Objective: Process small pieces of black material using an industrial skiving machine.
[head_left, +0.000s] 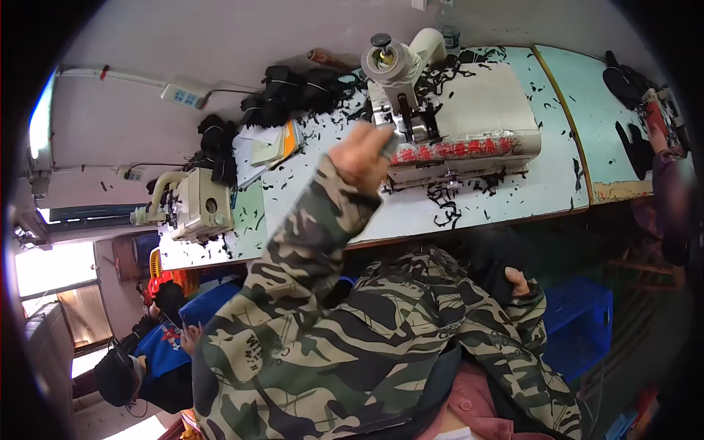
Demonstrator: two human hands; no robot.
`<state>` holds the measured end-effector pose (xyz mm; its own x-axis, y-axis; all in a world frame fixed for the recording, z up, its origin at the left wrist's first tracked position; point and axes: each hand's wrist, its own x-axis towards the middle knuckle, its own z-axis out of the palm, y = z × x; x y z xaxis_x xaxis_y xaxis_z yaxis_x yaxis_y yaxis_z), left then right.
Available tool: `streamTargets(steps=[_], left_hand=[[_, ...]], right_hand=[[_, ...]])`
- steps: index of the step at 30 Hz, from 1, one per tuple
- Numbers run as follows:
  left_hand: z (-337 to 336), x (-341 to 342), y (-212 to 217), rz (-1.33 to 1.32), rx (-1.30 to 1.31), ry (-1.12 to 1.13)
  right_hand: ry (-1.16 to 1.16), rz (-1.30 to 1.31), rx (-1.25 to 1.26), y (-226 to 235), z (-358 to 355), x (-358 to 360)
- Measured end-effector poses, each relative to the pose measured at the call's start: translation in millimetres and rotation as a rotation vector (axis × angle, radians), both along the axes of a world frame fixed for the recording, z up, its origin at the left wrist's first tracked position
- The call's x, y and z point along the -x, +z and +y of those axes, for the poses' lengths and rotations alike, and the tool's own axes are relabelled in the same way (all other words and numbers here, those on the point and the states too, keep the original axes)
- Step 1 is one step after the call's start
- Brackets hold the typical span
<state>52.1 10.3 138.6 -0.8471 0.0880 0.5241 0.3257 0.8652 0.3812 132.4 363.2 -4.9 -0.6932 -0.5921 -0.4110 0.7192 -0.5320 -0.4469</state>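
Note:
My left hand [359, 155], in a camouflage sleeve, reaches up to the needle end of a pale sewing machine [488, 95]. Its fingers are curled, blurred by motion, and what they hold, if anything, I cannot make out. Low by my lap, my right hand [518, 281] shows only in part, its fingers bent against a dark piece of cloth [490, 257]. Black fabric scraps [444, 209] hang and lie along the machine's front edge. More scraps are strewn over the white table [323, 209].
Black cloth bundles [282, 92] and papers [268, 152] lie left of the machine. A second sewing machine [202, 205] stands farther left. A blue crate [579, 323] sits at lower right. One co-worker [147, 367] is at left; another's hand [658, 139] is at far right.

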Motion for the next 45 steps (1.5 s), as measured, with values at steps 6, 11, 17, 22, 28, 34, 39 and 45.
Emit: streamTargets(steps=[6, 11, 17, 22, 28, 34, 39, 45], left_hand=[[-11.5, 46.3, 15.0, 0.252, 0.211, 0.14], [-21.0, 64.2, 5.3, 0.353, -0.019, 0.299], [-9.3, 57.9, 8.5, 0.311, -0.055, 0.296], [8.1, 42.8, 34.6, 0.157, 0.124, 0.023], [25.9, 80.0, 100.1, -0.008, 0.235, 0.315], [-155.2, 151.7, 2.0, -0.175, 0.749, 0.299], [-184.0, 34.2, -143.5, -0.959, 0.529, 0.132], [6.0, -36.1, -65.6, -0.534, 0.046, -0.336]], right_hand=[[0.036, 0.083, 0.031, 7.4, -5.2, 11.2], [-0.004, 0.017, 0.047, 4.8, 1.3, 8.6], [0.006, 0.031, 0.024, 7.2, 8.5, 12.6], [0.018, 0.018, 0.059, 7.7, 8.7, 14.8], [0.025, 0.108, 0.027, 9.4, 4.8, 12.3], [0.084, 0.229, 0.019, 22.1, -9.9, 8.9], [0.214, 0.321, 0.084, 38.8, -24.0, 23.9], [0.509, 0.673, 0.2, 77.8, -89.3, 72.9]])
